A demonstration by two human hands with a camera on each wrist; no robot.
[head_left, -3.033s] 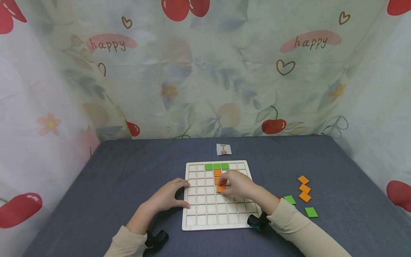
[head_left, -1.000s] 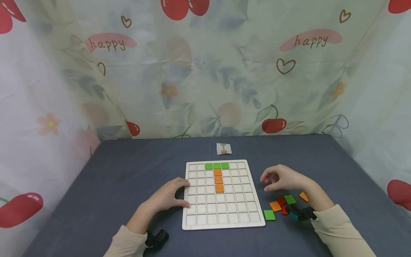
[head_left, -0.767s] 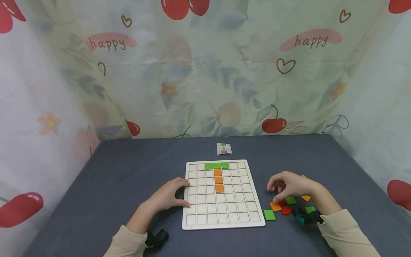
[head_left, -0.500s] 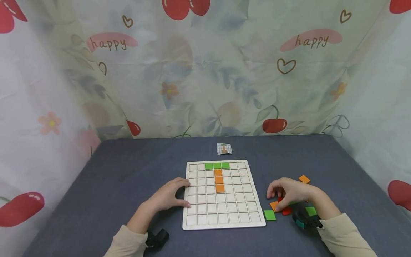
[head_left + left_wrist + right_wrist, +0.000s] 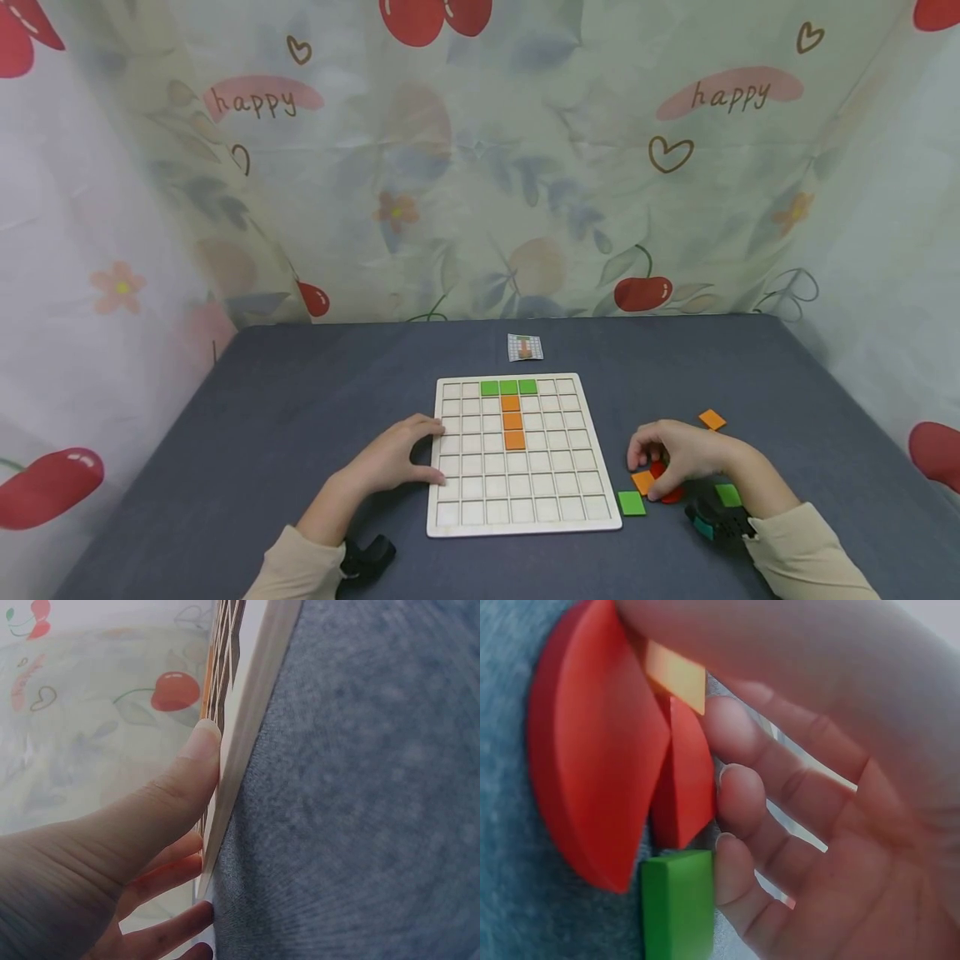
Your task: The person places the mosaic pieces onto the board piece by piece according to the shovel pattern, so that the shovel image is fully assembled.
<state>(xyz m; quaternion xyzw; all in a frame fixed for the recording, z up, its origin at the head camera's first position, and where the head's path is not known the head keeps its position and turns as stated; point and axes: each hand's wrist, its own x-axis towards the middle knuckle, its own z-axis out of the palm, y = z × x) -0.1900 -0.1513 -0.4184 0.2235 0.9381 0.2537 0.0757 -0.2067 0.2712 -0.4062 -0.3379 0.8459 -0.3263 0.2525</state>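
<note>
Fingers of the right hand (image 5: 686, 454) curl over the orange tile (image 5: 642, 482), grip impossible to tell, and pinching opposite edges should leave the red pieces (image 5: 600, 765) undisturbed.

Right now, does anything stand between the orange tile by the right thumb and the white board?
Nothing visible does: in the head view, only dark cloth shows between that orange tile and the board. The green tile beside the board lies on the path's near side.

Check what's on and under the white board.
On the white board, three green tiles sit in the far row; three orange tiles run toward the near edge from the middle one. Anything beneath is covered.
</note>
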